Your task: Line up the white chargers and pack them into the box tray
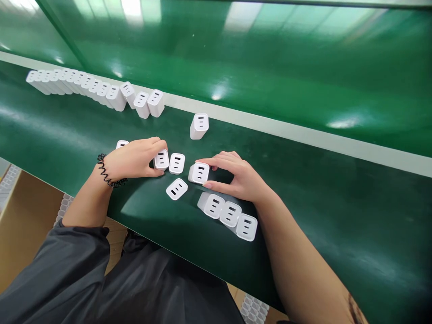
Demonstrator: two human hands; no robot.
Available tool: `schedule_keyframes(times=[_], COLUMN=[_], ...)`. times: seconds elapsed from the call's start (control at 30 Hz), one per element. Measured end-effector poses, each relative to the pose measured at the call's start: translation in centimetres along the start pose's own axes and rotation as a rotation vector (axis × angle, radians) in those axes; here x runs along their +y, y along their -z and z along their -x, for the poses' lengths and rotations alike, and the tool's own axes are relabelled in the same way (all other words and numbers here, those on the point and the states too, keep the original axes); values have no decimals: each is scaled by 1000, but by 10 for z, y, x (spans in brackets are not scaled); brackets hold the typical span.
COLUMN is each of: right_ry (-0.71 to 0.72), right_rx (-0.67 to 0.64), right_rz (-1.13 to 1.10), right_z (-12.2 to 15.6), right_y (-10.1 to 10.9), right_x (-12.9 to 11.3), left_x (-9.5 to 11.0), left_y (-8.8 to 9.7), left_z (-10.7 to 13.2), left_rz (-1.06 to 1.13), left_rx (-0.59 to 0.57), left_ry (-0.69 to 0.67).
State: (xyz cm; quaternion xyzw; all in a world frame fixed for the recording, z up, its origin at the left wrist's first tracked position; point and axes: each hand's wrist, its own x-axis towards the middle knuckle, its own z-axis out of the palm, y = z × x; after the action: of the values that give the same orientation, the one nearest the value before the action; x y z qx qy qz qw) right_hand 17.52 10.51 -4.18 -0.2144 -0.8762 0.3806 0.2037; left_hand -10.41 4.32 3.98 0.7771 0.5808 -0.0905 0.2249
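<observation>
A: What are the hands doing?

B: Both are gripping. The left hand [137, 158] pinches a white, rounded-edge plastic block with three dark slots [161, 159], thumb on the near side, fingers on the far side. The right hand [234, 176] holds a matching white slotted block [200, 173] the same way.

A: Why by the sides?

B: Probably because the walls give flat purchase and the slotted top stays uncovered. I can't tell whether either is lifted off the dark green, glossy tabletop [324, 216].

A: And between the hands?

B: An upright-facing white block [177, 163] just beside the left hand's one, and nearer the body a white block turned the other way round [177, 189], its wide slot towards the person.

A: Anything else?

B: Just nearer than the right hand, a close-set trio of white blocks [230, 213], perhaps bunched for mutual support. Beyond both hands, a lone white block [199, 126]; farther off, past the left, a long row of white blocks [76, 84], mostly packed tightly, perhaps to save room.
</observation>
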Motion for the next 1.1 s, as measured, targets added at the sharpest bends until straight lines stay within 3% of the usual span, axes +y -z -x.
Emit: schedule_keyframes(times=[1.1], right_ry=[-37], right_rx=[-15], right_rz=[24], right_z=[-1], right_y=[1], right_x=[-4], left_x=[-2], left_y=[-1], left_z=[-2], left_rz=[-14], left_rx=[28], left_ry=[-37])
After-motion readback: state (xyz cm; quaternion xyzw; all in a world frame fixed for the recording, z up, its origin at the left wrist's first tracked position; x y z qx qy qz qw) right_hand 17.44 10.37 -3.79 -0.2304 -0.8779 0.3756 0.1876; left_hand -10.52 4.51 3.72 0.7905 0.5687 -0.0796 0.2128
